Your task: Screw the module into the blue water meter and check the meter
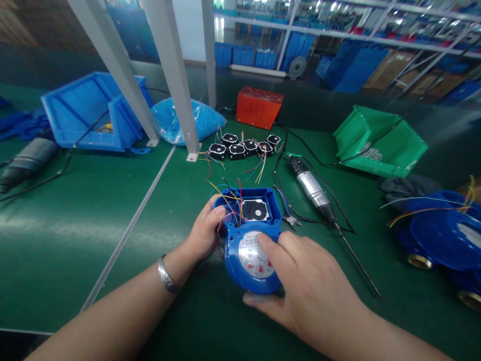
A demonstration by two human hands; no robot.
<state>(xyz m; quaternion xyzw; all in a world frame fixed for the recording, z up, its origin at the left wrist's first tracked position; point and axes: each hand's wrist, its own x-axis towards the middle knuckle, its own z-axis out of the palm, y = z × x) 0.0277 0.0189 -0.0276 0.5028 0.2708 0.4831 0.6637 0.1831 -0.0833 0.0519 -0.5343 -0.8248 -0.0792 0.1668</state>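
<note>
A blue water meter (233, 260) with a round white dial is held between my two hands over the green bench. My left hand (205, 225) grips the side of its box-shaped upper part, thumb beside the loose coloured wires (235, 203). Inside that open box sits a black square module (256, 210) with a white edge. My right hand (300, 281) is closed around the dial end, index finger on the dial face and thumb at the lower rim. Just beyond the meter lie cutting pliers (291, 219), partly hidden behind it.
Several black modules (237, 151) with wires lie ahead, before an orange box (259, 108). An electric screwdriver (313, 190) with a long bit lies right. A green bin (379, 143) and more blue meters (443, 230) stand farther right. At left are a blue bin (86, 113) and metal posts (171, 65).
</note>
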